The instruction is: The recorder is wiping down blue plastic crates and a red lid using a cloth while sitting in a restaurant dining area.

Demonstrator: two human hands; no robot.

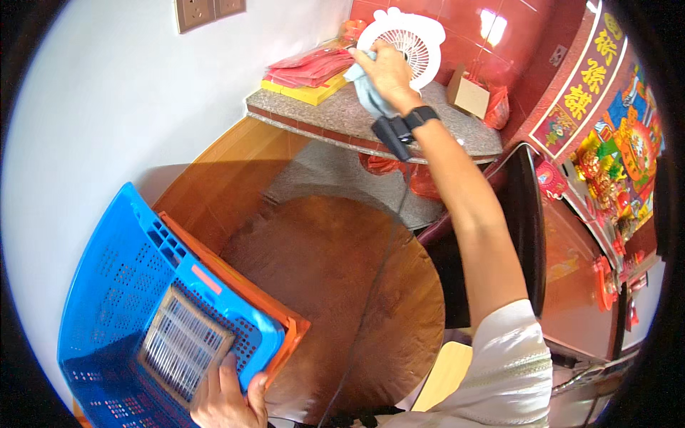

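At the top centre my right hand (389,75) reaches over a speckled stone shelf (428,125) and grips a light blue cloth (369,91). Its fingers are in front of a white fan (428,37) with a round grille. Low on the left, my left hand (229,393) rests at the rim of a blue plastic basket (107,278), thumb outside and fingers inside. Those fingers are beside a framed, slatted panel (184,345) lying in the basket. The grasp on the rim is partly hidden. An orange crate (291,334) shows just beyond the blue rim.
Red packets (310,67) on a yellow stack (316,95) lie left of the fan, a cardboard box (468,96) right of it. Red bags (423,182) sit below the shelf. A round brown-covered surface (332,278) fills the middle; a thin cable crosses it.
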